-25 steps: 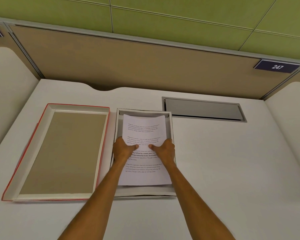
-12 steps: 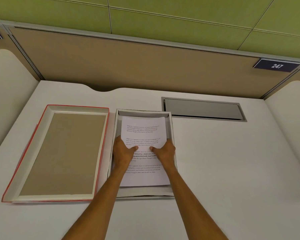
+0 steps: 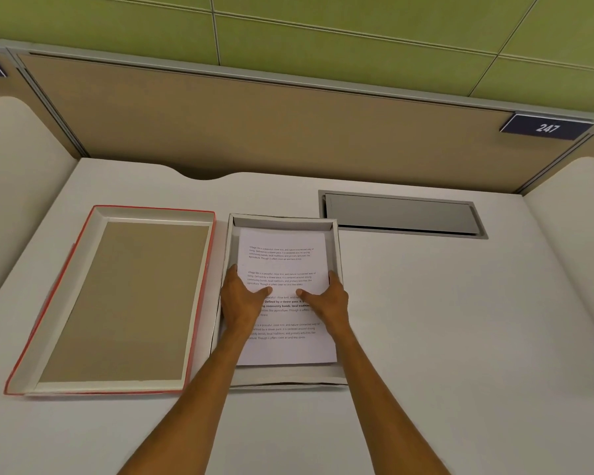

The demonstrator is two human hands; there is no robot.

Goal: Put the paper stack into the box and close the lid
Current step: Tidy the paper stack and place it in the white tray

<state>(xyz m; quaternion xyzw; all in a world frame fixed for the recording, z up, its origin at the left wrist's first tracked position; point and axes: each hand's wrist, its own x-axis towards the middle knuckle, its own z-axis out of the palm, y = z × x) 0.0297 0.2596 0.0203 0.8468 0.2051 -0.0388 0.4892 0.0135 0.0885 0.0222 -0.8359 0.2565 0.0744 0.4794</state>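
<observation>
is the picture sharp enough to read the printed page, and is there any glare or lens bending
Head view: even, soft light, no glare on the paper stack; its small print is too fine to read. The wide lens bows the partition and desk edges. Only faint shadows inside the box.

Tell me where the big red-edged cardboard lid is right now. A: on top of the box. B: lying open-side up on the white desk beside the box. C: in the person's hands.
B: the red-edged cardboard lid lies open-side up on the white desk, left of the white box, while both hands hold the printed paper stack.
</observation>
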